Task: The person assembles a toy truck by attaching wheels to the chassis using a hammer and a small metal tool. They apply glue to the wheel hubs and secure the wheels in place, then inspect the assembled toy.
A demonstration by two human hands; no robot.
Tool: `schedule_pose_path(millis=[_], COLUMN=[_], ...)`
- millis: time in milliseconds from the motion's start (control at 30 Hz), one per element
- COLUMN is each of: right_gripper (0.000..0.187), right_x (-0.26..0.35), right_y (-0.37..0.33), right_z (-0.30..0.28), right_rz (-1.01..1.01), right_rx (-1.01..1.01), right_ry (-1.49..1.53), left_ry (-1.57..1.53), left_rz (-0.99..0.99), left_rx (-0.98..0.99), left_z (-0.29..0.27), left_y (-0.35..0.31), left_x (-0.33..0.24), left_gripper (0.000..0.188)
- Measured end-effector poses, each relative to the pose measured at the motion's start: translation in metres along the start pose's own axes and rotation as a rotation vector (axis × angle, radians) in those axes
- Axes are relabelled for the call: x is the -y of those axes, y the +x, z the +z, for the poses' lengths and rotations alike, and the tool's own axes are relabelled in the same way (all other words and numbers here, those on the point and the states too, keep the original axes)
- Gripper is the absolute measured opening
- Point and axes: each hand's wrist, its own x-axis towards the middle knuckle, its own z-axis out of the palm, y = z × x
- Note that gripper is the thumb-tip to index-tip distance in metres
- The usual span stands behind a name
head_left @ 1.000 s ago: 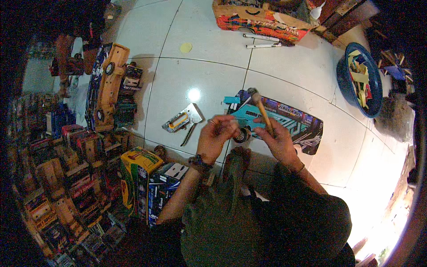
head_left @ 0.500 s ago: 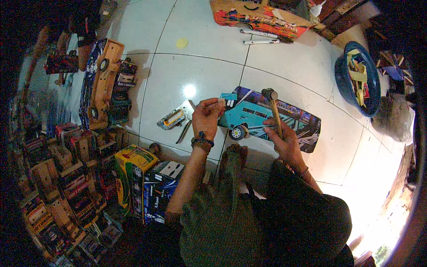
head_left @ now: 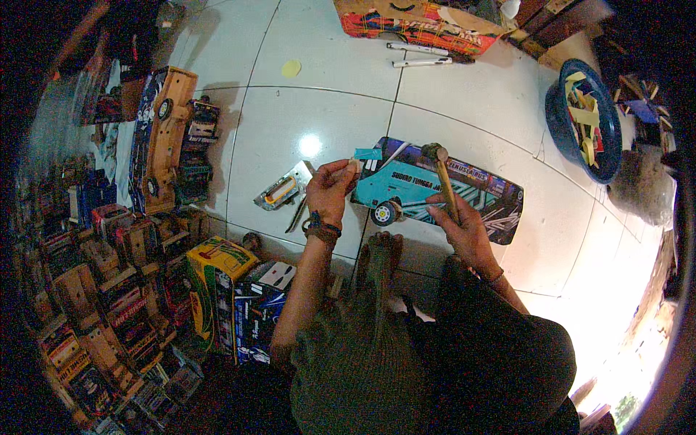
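A toy bus, teal and dark with printed sides, lies on its side on the tiles, one black wheel showing near its left end. My left hand is closed in a pinch at that end, with a small flat teal piece at its fingertips. Whether that piece also touches the bus is hard to tell. In my right hand is a hammer, gripped by its wooden handle, head upward over the bus. Left of my left hand lies a staple gun beside a dark slim tool.
Several toy vehicles crowd the lower left, with a wooden-bottomed one above them. Yellow and blue boxy toys stand near my left forearm. Scraps fill a blue basin at right. Markers lie by an orange panel.
The view has shifted slightly. The teal piece at my left fingertips shows more fully. My right hand keeps its hold on the hammer. At the far upper left, another person's limbs have moved.
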Motion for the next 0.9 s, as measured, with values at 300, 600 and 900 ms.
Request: schedule_pose_path(millis=[300, 600, 900], right_gripper=[0.037, 0.039, 0.052], right_x=[-0.014, -0.004, 0.017], right_y=[0.002, 0.008, 0.021], right_z=[0.0, -0.01, -0.022], right_rz=[-0.057, -0.142, -0.265], right_rx=[-0.041, 0.057, 0.175], right_ry=[-0.152, -0.136, -0.526], left_ry=[-0.037, 0.011, -0.032], left_rz=[0.044, 0.019, 0.002], left_rx=[0.048, 0.033, 0.027], left_z=[0.002, 0.002, 0.003], left_y=[-0.003, -0.003, -0.002], left_x=[-0.003, -0.005, -0.006], left_gripper=[0.03, 0.034, 0.036])
